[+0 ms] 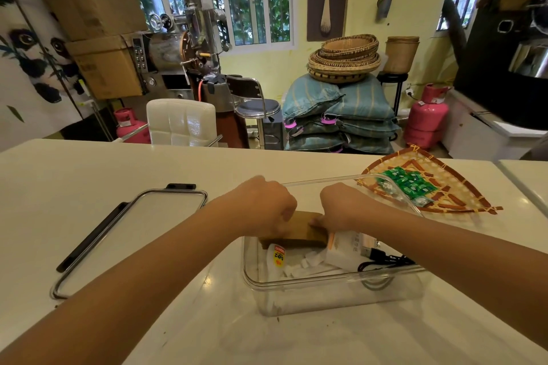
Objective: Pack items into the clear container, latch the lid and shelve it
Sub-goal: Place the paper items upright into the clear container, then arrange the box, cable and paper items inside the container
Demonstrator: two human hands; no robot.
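The clear container sits open on the white table, right of centre. Both hands reach into it. My left hand and my right hand are each closed on an end of a flat brown packet held inside the container. Under the packet lie white packets, a small glue bottle with a yellow label and a black USB cable. The container's lid, clear with black latches, lies flat on the table to the left.
A woven bamboo tray holding several small green sachets rests on the table behind the container at the right. Beyond the table's far edge stand a white chair, a stool, stacked sacks and pink gas cylinders.
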